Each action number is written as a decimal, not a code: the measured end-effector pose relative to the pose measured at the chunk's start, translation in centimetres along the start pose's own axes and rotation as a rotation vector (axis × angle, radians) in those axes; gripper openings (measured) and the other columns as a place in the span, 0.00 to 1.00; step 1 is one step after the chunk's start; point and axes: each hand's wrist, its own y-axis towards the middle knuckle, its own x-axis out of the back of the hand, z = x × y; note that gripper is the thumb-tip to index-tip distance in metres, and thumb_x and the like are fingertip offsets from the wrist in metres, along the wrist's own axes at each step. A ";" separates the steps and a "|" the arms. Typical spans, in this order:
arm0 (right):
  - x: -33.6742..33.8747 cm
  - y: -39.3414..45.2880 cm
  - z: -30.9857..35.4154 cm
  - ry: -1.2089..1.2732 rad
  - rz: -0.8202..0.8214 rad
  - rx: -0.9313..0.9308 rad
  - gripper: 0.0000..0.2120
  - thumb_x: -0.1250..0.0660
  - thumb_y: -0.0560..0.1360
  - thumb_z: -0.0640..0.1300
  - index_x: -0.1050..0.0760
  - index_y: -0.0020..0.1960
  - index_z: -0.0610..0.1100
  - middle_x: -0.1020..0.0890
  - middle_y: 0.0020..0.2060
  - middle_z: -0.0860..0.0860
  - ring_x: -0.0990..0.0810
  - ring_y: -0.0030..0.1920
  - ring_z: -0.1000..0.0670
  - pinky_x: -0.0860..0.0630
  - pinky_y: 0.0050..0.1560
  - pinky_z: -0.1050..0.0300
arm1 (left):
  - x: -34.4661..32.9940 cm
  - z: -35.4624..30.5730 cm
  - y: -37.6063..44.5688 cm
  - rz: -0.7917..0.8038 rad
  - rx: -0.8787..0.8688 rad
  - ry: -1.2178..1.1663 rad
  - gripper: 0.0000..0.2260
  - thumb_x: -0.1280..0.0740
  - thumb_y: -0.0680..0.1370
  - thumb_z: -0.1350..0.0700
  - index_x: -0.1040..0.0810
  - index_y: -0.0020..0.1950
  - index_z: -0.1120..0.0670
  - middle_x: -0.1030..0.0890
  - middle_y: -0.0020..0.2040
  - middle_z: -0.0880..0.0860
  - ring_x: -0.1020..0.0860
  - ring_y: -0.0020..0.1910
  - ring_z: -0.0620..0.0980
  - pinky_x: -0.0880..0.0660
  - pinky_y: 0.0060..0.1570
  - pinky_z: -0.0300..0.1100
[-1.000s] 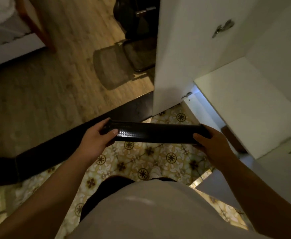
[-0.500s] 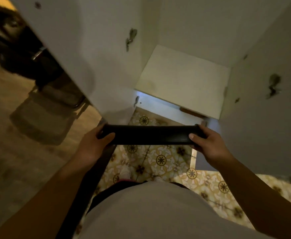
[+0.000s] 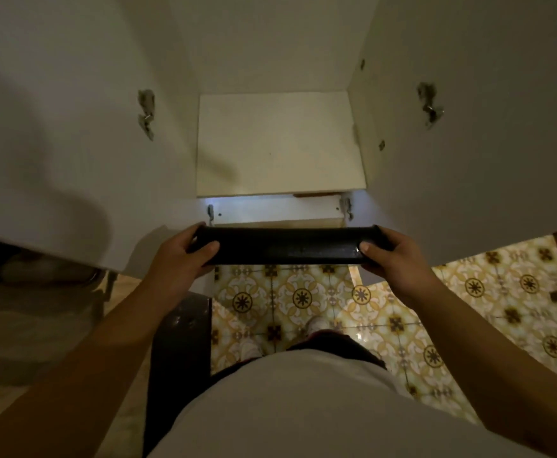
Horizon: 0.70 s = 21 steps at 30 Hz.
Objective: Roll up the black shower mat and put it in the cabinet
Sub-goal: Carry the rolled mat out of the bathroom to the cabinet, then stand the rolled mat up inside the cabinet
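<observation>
Now squarely before the open cabinet (image 3: 280, 143), rolled black mat (image 3: 287, 245) lies level, glossy.

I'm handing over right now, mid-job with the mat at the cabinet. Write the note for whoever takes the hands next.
Left hand: gripping the left end of the rolled black shower mat.
Right hand: gripping the right end.
Mat: rolled tight, held level in the air just in front of the open cabinet, both doors swung wide. White shelf inside looks bare.
Done: rolling, carrying to the cabinet.
Left: push the roll forward onto the shelf, release both ends.
</observation>
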 end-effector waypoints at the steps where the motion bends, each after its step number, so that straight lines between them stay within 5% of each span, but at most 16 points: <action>1: 0.2 0.3 -0.1 0.012 -0.006 0.003 0.18 0.23 0.65 0.52 0.17 0.55 0.57 0.15 0.51 0.53 0.16 0.52 0.48 0.19 0.47 0.55 | -0.3 -0.1 0.4 0.002 -0.004 -0.002 0.15 0.31 0.77 0.62 0.24 0.60 0.45 0.20 0.55 0.49 0.18 0.49 0.45 0.20 0.44 0.39; 9: 2.5 4.0 1.6 -0.001 0.040 -0.010 0.14 0.26 0.71 0.46 0.18 0.56 0.55 0.15 0.50 0.51 0.16 0.52 0.48 0.20 0.46 0.58 | -3.1 -1.1 3.2 0.017 -0.003 -0.020 0.16 0.31 0.77 0.62 0.17 0.48 0.38 0.15 0.46 0.41 0.17 0.48 0.43 0.21 0.41 0.38; 18: 3.9 10.8 2.5 0.008 0.061 -0.101 0.13 0.27 0.72 0.38 0.16 0.52 0.53 0.14 0.49 0.50 0.16 0.51 0.47 0.19 0.44 0.57 | -5.1 -0.5 7.4 -0.029 0.010 0.027 0.17 0.31 0.78 0.60 0.17 0.49 0.34 0.16 0.49 0.42 0.18 0.50 0.44 0.21 0.43 0.38; 21: 4.1 13.3 1.6 0.001 0.052 -0.135 0.14 0.28 0.73 0.37 0.18 0.57 0.47 0.15 0.51 0.46 0.17 0.53 0.43 0.19 0.46 0.55 | -5.4 0.2 9.5 -0.042 0.028 0.061 0.17 0.31 0.78 0.60 0.18 0.51 0.35 0.16 0.49 0.43 0.17 0.49 0.46 0.20 0.43 0.40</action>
